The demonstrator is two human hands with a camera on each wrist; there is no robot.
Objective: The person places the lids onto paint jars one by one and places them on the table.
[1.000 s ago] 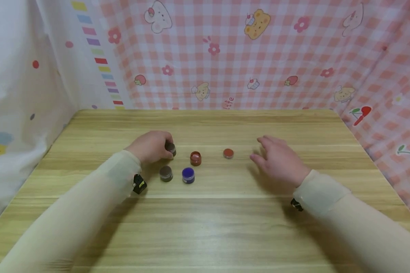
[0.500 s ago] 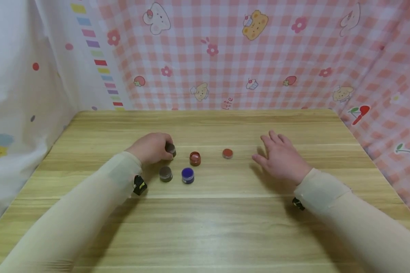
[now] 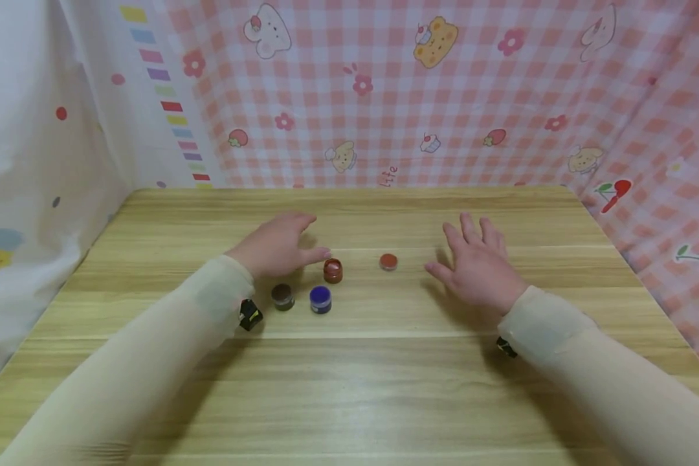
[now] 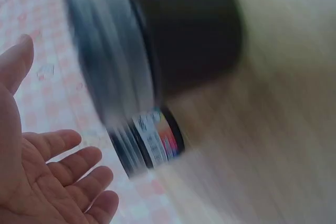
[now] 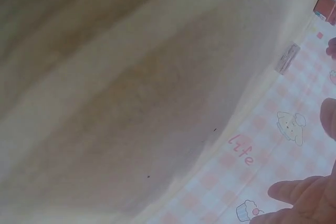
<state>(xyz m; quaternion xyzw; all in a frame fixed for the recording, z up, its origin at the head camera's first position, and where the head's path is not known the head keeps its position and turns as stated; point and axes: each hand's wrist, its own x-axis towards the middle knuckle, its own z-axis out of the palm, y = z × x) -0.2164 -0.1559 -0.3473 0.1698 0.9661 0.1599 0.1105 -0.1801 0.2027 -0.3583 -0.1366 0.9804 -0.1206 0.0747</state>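
Observation:
My left hand (image 3: 279, 246) has moved off the small dark jar that it held. Its fingers are spread and its thumb tip is close to an uncapped red paint jar (image 3: 333, 271). The hand hides that dark jar in the head view; a labelled dark jar (image 4: 157, 137) stands beyond a nearer, blurred dark jar (image 4: 184, 30) in the left wrist view. The nearer dark jar (image 3: 282, 297) is by my left wrist, beside a blue paint jar (image 3: 320, 299). My right hand (image 3: 480, 268) hovers with spread fingers, right of a flat red-topped lid (image 3: 388, 261).
All of this is on a wood-grain table (image 3: 349, 388). A pink checked cloth (image 3: 384, 97) hangs behind its far edge, and cloth also hangs along both sides. A black wrist camera (image 3: 250, 314) sits under the left cuff.
My left hand has let go of the far dark jar, opened its fingers and moved right towards the red jar. The right hand's fingers have spread a little.

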